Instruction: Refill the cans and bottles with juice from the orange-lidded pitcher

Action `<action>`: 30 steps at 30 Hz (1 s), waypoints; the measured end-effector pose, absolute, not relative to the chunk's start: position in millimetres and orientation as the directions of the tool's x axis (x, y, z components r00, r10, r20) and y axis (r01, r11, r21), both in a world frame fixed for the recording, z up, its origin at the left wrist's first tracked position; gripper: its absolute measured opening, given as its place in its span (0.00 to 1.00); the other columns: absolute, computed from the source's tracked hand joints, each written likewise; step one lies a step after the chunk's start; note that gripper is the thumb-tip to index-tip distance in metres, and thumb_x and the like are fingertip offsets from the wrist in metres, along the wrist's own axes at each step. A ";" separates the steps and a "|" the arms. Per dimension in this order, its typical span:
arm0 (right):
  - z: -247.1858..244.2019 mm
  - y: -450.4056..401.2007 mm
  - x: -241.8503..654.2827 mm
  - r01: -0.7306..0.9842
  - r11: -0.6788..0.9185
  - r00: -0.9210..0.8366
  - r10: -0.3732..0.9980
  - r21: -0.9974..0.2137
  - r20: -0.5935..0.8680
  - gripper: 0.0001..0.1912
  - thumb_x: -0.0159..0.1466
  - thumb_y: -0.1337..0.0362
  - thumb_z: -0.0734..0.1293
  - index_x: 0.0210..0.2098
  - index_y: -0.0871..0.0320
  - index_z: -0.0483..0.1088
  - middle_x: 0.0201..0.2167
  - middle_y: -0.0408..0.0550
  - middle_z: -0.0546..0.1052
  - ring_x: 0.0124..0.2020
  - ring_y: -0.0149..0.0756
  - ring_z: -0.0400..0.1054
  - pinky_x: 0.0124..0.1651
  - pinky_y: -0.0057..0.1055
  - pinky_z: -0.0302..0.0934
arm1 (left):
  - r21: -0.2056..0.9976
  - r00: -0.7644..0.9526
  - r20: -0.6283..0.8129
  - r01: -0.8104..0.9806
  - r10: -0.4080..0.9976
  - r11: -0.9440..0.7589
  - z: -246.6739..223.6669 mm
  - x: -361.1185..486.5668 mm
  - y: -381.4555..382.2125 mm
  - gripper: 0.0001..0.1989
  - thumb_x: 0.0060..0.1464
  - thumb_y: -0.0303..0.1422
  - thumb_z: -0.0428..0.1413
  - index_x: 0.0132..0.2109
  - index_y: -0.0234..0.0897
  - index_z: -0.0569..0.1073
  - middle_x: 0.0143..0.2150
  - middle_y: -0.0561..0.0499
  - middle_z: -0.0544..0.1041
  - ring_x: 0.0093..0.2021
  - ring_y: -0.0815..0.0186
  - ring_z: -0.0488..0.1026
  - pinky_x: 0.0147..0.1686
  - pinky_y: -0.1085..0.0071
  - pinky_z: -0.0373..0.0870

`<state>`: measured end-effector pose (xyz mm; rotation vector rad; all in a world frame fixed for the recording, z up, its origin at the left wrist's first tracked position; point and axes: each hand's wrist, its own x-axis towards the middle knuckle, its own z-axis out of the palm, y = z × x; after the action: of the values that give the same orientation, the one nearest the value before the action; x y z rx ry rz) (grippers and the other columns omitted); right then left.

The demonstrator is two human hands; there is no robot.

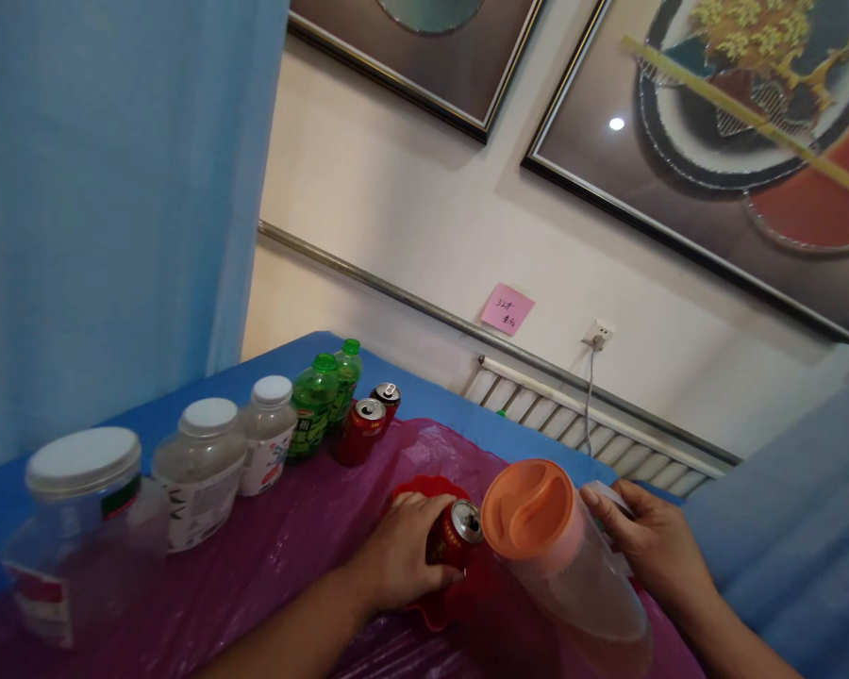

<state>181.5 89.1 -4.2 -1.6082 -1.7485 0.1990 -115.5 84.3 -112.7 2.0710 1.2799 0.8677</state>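
Note:
My left hand [403, 552] is wrapped round a red drink can [451, 539], whose opened top faces up. Beneath that can lies a red dish with a wavy rim [435, 485], partly hidden by the hand. A clear pitcher [581, 587] with an orange lid [530, 509] stands tilted in view just right of the can. It looks to hold some liquid low down. At the pitcher's far right side, my right hand [651, 530] is closed round its pale handle [614, 498].
Along the left stand a big clear jar [77, 547], two white-capped bottles [205, 471], two green bottles [315, 405] and two more cans [360, 429]. Purple plastic sheeting [283, 566] covers the blue table [269, 363]. Behind are a radiator [538, 415] and a socket [598, 335].

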 end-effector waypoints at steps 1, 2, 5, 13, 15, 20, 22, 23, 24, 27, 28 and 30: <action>-4.1 89.2 182.1 0.793 0.196 0.056 0.920 -0.577 0.389 0.29 0.58 0.37 0.66 0.19 0.55 0.65 0.16 0.39 0.62 0.20 0.31 0.57 0.23 0.28 0.51 | 0.731 0.337 0.235 0.558 0.912 -0.394 -112.9 -115.3 84.4 0.34 0.39 0.39 0.70 0.56 0.48 0.72 0.54 0.49 0.77 0.53 0.50 0.70 0.54 0.57 0.63; -3.8 89.1 182.5 0.786 0.189 0.055 0.927 -0.588 0.372 0.29 0.58 0.37 0.66 0.18 0.55 0.64 0.16 0.39 0.62 0.21 0.32 0.56 0.23 0.28 0.51 | 0.729 0.336 0.237 0.558 0.912 -0.395 -113.2 -115.1 84.4 0.34 0.39 0.39 0.70 0.56 0.47 0.72 0.54 0.49 0.76 0.53 0.50 0.70 0.54 0.57 0.63; -3.3 88.5 183.1 0.770 0.169 0.068 0.937 -0.615 0.343 0.29 0.57 0.36 0.66 0.19 0.55 0.64 0.17 0.39 0.62 0.21 0.32 0.56 0.24 0.29 0.51 | 0.726 0.343 0.246 0.554 0.907 -0.407 -114.2 -115.1 84.8 0.33 0.40 0.40 0.70 0.56 0.47 0.72 0.53 0.49 0.77 0.53 0.50 0.70 0.54 0.57 0.63; -3.9 87.8 182.9 0.752 0.175 0.060 0.942 -0.636 0.330 0.30 0.56 0.35 0.67 0.19 0.54 0.62 0.18 0.38 0.59 0.23 0.33 0.54 0.25 0.29 0.50 | 0.733 0.337 0.243 0.551 0.910 -0.400 -114.6 -115.8 84.7 0.35 0.39 0.38 0.70 0.56 0.49 0.72 0.54 0.50 0.76 0.53 0.50 0.70 0.55 0.56 0.63; -3.4 87.6 182.8 0.752 0.168 0.062 0.944 -0.638 0.323 0.30 0.56 0.34 0.67 0.19 0.55 0.63 0.18 0.38 0.59 0.23 0.33 0.54 0.25 0.29 0.50 | 0.736 0.338 0.245 0.546 0.909 -0.401 -114.5 -115.7 84.5 0.34 0.39 0.38 0.71 0.56 0.49 0.72 0.54 0.50 0.76 0.53 0.50 0.70 0.55 0.56 0.62; -2.7 86.9 182.6 0.746 0.160 0.061 0.950 -0.647 0.305 0.30 0.56 0.34 0.66 0.19 0.55 0.63 0.18 0.39 0.59 0.23 0.33 0.55 0.26 0.29 0.50 | 0.737 0.328 0.248 0.547 0.911 -0.398 -116.0 -115.3 84.2 0.34 0.39 0.38 0.71 0.56 0.48 0.73 0.53 0.49 0.76 0.53 0.50 0.70 0.54 0.57 0.63; -2.8 87.0 182.7 0.747 0.157 0.062 0.951 -0.646 0.303 0.30 0.56 0.35 0.66 0.20 0.55 0.63 0.18 0.39 0.60 0.24 0.33 0.55 0.26 0.29 0.49 | 0.734 0.328 0.248 0.551 0.912 -0.397 -116.7 -115.3 84.1 0.34 0.39 0.38 0.71 0.56 0.48 0.72 0.53 0.49 0.76 0.53 0.50 0.70 0.54 0.57 0.63; -3.0 87.2 182.8 0.750 0.156 0.062 0.951 -0.643 0.303 0.30 0.56 0.35 0.66 0.20 0.55 0.63 0.18 0.39 0.59 0.24 0.33 0.55 0.26 0.29 0.49 | 0.734 0.330 0.247 0.550 0.911 -0.398 -116.9 -115.4 84.1 0.34 0.40 0.39 0.71 0.56 0.48 0.72 0.53 0.49 0.76 0.53 0.50 0.70 0.54 0.57 0.63; -3.1 87.4 183.0 0.751 0.155 0.064 0.950 -0.641 0.305 0.30 0.56 0.35 0.66 0.19 0.55 0.62 0.18 0.39 0.59 0.24 0.33 0.54 0.26 0.29 0.49 | 0.734 0.333 0.247 0.548 0.910 -0.401 -116.9 -115.4 84.1 0.34 0.40 0.38 0.71 0.56 0.48 0.72 0.53 0.49 0.76 0.53 0.51 0.70 0.54 0.57 0.63; -3.4 88.3 183.4 0.751 0.154 0.064 0.951 -0.642 0.303 0.30 0.56 0.34 0.66 0.19 0.54 0.62 0.18 0.38 0.59 0.24 0.32 0.54 0.26 0.29 0.49 | 0.736 0.337 0.248 0.544 0.908 -0.403 -116.1 -115.4 84.0 0.33 0.40 0.38 0.71 0.55 0.48 0.73 0.53 0.50 0.76 0.52 0.51 0.70 0.54 0.58 0.63; -3.5 88.5 183.5 0.751 0.153 0.063 0.952 -0.643 0.300 0.30 0.56 0.34 0.66 0.20 0.55 0.62 0.18 0.38 0.59 0.24 0.33 0.54 0.26 0.29 0.49 | 0.737 0.337 0.247 0.543 0.909 -0.402 -115.6 -115.3 83.9 0.33 0.40 0.38 0.71 0.55 0.48 0.73 0.53 0.50 0.76 0.52 0.51 0.70 0.54 0.58 0.63; -3.3 88.8 183.7 0.754 0.151 0.059 0.953 -0.639 0.296 0.30 0.56 0.33 0.66 0.20 0.55 0.62 0.18 0.39 0.59 0.24 0.33 0.54 0.26 0.29 0.49 | 0.737 0.341 0.239 0.546 0.909 -0.399 -114.7 -115.3 83.9 0.33 0.39 0.38 0.71 0.55 0.48 0.73 0.53 0.50 0.76 0.53 0.51 0.70 0.54 0.58 0.62</action>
<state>183.7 88.8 -3.3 -1.6444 -1.7353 0.3642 -115.3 83.9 -114.7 2.0661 1.2674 0.8750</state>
